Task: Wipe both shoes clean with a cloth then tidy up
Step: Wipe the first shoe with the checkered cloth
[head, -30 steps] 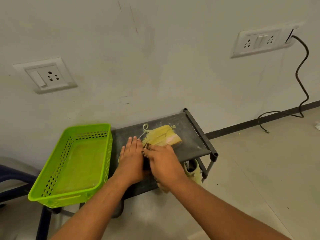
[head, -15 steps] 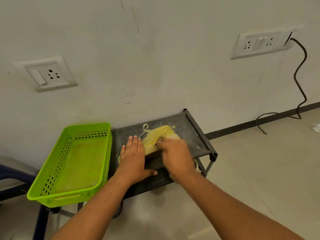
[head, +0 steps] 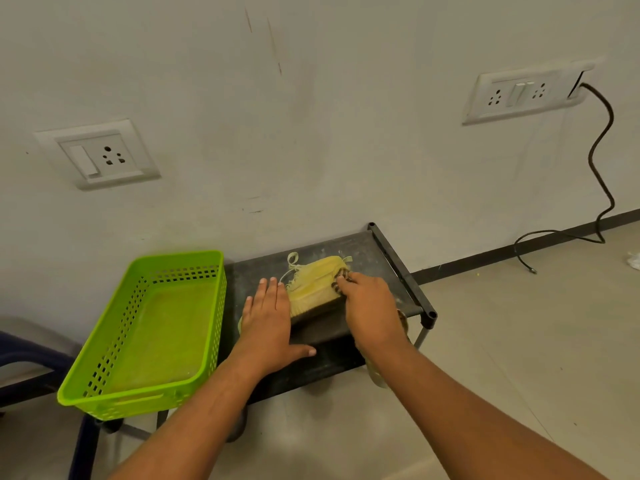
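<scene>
A yellow shoe (head: 313, 282) with loose laces lies on the top shelf of a low black rack (head: 391, 258) against the wall. My left hand (head: 266, 320) lies flat with straight fingers against the shoe's left end, thumb spread on the shelf. At the shoe's right end, my right hand (head: 372, 306) grips a dark striped cloth (head: 338, 280) and holds it against the shoe. Only a small piece of the cloth shows past my fingertips. Part of a second yellowish shoe (head: 403, 322) peeks out below my right wrist on a lower shelf.
A lime green perforated basket (head: 104, 344) holding nothing sits left of the rack, partly over a dark blue chair (head: 27, 355). Two wall sockets are above, and a black cable (head: 599, 161) hangs from the right one to the tiled floor.
My right hand has slid with the cloth along the shoe from its near left end to its far right end. My left hand has stayed in place.
</scene>
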